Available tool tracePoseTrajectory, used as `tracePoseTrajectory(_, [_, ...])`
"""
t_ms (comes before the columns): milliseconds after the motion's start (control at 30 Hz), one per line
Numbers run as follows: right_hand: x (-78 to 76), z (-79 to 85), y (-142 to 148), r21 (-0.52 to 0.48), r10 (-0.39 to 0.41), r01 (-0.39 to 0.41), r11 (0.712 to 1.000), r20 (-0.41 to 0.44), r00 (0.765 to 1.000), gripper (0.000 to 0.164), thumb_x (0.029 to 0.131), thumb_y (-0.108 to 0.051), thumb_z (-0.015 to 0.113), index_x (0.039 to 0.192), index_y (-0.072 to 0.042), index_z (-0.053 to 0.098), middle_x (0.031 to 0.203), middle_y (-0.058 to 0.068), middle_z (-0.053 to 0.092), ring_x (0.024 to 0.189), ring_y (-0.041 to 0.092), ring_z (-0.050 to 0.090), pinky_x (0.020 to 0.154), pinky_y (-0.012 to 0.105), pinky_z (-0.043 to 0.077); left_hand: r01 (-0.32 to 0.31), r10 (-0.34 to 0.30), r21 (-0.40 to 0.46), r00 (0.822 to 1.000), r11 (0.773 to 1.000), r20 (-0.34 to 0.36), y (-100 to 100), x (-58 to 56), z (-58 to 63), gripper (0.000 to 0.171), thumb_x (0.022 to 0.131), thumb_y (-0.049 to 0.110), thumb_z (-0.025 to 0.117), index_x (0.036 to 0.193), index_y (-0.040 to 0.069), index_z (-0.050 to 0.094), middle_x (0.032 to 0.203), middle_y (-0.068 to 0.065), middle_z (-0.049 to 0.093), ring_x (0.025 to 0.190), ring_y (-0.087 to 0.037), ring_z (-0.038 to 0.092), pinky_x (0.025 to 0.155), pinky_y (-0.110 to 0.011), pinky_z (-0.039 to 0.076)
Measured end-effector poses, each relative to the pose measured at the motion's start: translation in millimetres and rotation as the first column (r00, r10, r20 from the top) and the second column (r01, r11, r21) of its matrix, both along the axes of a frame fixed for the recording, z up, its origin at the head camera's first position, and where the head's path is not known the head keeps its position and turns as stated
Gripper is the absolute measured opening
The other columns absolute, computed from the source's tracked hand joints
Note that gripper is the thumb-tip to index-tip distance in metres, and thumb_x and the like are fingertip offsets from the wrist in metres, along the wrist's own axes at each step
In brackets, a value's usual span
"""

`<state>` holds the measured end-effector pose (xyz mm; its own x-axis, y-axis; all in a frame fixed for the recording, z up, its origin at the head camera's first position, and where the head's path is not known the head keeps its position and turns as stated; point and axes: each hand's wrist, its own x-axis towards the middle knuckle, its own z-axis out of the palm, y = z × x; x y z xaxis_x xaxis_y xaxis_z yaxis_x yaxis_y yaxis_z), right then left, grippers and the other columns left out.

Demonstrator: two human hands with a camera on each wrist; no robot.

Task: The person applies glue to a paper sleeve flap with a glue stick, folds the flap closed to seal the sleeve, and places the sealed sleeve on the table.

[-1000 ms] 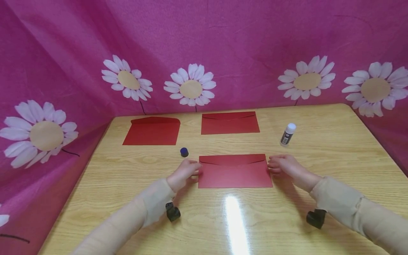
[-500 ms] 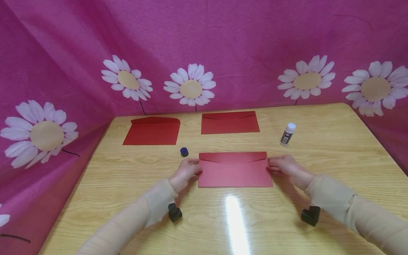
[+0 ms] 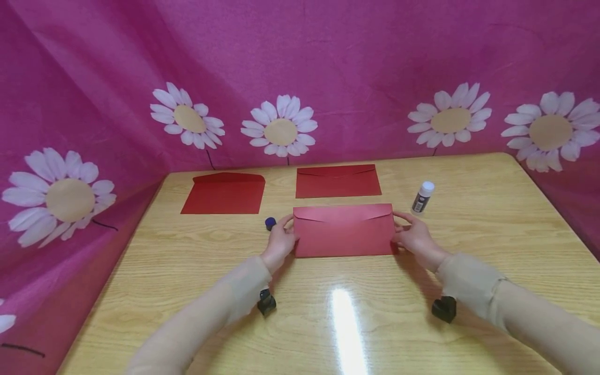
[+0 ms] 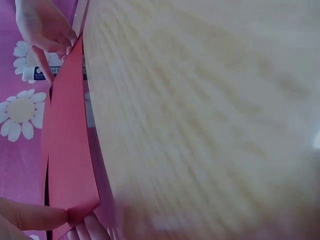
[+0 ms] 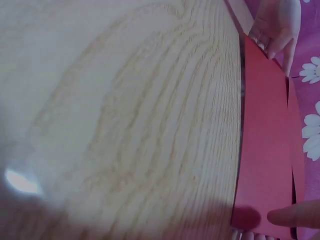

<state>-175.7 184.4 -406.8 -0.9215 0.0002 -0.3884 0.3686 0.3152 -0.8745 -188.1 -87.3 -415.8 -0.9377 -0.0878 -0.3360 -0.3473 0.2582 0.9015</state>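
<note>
A red envelope [image 3: 344, 232], its pointed flap along the upper edge, is held between my two hands, its far edge tipped up. My left hand [image 3: 279, 244] grips the left short end. In the left wrist view the left thumb [image 4: 40, 216] lies on the near face, with fingers curled behind. My right hand [image 3: 417, 239] holds the opposite end the same way; its thumb [image 5: 295, 215] shows in the right wrist view. In both wrist views, dark slits show between the flap and the body of the envelope.
A second red envelope [image 3: 337, 185] lies behind the held one, and a third, flap up, red envelope [image 3: 224, 198] lies at back left. A white-capped glue stick [image 3: 423, 197] stands right of centre. Beside my left fingertips is a small dark blue cylinder [image 3: 270, 223]. A pink flowered cloth [image 3: 356, 78] hangs behind the table [image 3: 187, 271].
The envelope lay flat with both hands at its ends; now both hands grip it, and it has moved away from me and tilted up. The other things stay put.
</note>
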Motion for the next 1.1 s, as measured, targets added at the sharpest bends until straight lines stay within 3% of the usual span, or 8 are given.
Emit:
tracePoseTrajectory(67, [-3.4,-2.3,-1.1,0.015,0.004,-0.004,1.0,-0.033,0.999,0.069,0.08,0.011,0.047,0.141,-0.004,0.018,0.102,0.018,0.048,0.08,0.017,0.048,0.063,0.025,0.046,-0.01,0.01,0.001,1.0,1.0,-0.019,2.5,-4.8,-0.2,0.052,0.085,-0.007,0.046,0.134,0.009,0.037,0.12,-0.016,0.053,0.11,-0.022,0.05,0.089,-0.032,0.042])
tracePoseTrajectory(133, [-6.8,-4.2,-2.0,0.028,0.009,-0.007,1.0,-0.066,0.998,0.07,0.079,0.012,0.046,0.141,-0.004,0.018,0.098,0.018,0.049,0.077,0.017,0.049,0.061,0.025,0.045,-0.025,0.025,-0.016,0.999,1.0,-0.038,5.1,-9.5,0.2,0.052,0.086,-0.006,0.045,0.134,0.01,0.037,0.117,-0.014,0.055,0.104,-0.02,0.053,0.084,-0.029,0.043])
tracePoseTrajectory(267, [-14.6,-8.4,-3.6,0.048,-0.002,0.008,0.999,-0.119,0.993,0.072,0.078,0.013,0.045,0.141,-0.005,0.017,0.094,0.017,0.046,0.069,0.014,0.046,0.053,0.024,0.042,-0.086,0.083,-0.046,0.994,0.995,-0.066,10.8,-18.6,1.2,0.05,0.085,-0.006,0.043,0.132,0.011,0.042,0.087,-0.007,0.055,0.073,-0.014,0.048,0.061,-0.021,0.039])
tracePoseTrajectory(367, [-21.1,-11.4,-5.6,0.082,-0.018,0.031,0.996,-0.155,0.988,0.07,0.078,0.012,0.045,0.14,-0.004,0.019,0.093,0.016,0.046,0.069,0.014,0.045,0.051,0.022,0.04,-0.146,0.141,-0.052,0.986,0.988,-0.087,15.1,-24.6,0.6,0.046,0.084,-0.007,0.042,0.127,0.008,0.047,0.075,-0.004,0.045,0.064,-0.012,0.042,0.054,-0.02,0.034])
tracePoseTrajectory(533, [-34.1,-14.7,-10.0,0.142,-0.052,0.085,0.986,-0.218,0.974,0.062,0.08,0.01,0.047,0.137,0.0,0.026,0.088,0.014,0.049,0.076,0.017,0.045,0.056,0.017,0.04,-0.232,0.226,-0.04,0.967,0.972,-0.12,21.5,-33.5,-2.7,0.036,0.084,-0.006,0.042,0.118,0.003,0.051,0.085,-0.008,0.053,0.073,-0.015,0.049,0.061,-0.023,0.041])
tracePoseTrajectory(700, [-49.2,-15.8,-12.3,0.163,-0.087,0.122,0.979,-0.21,0.974,0.06,0.078,0.011,0.045,0.135,0.003,0.03,0.088,0.014,0.047,0.074,0.016,0.043,0.054,0.016,0.039,-0.285,0.273,-0.064,0.95,0.956,-0.148,26.3,-43.0,-4.4,0.026,0.086,-0.002,0.045,0.11,0.002,0.054,0.094,-0.013,0.056,0.086,-0.022,0.053,0.076,-0.031,0.044])
tracePoseTrajectory(967, [-69.1,-12.7,-13.0,0.23,-0.061,0.119,0.966,-0.244,0.968,0.055,0.075,0.01,0.04,0.13,0.009,0.034,0.087,0.016,0.048,0.07,0.014,0.042,0.052,0.016,0.036,-0.309,0.299,-0.063,0.945,0.949,-0.13,28.9,-58.6,-2.4,0.026,0.088,0.001,0.044,0.11,0.005,0.056,0.096,-0.012,0.057,0.087,-0.023,0.055,0.073,-0.03,0.045])
tracePoseTrajectory(1100, [-76.3,-11.3,-15.1,0.269,-0.053,0.121,0.955,-0.246,0.968,0.054,0.074,0.009,0.038,0.128,0.01,0.037,0.107,0.027,0.051,0.084,0.024,0.046,0.064,0.023,0.04,-0.305,0.295,-0.06,0.947,0.951,-0.128,29.8,-63.1,0.0,0.026,0.09,0.005,0.044,0.112,0.006,0.057,0.099,-0.013,0.059,0.091,-0.022,0.056,0.077,-0.032,0.046])
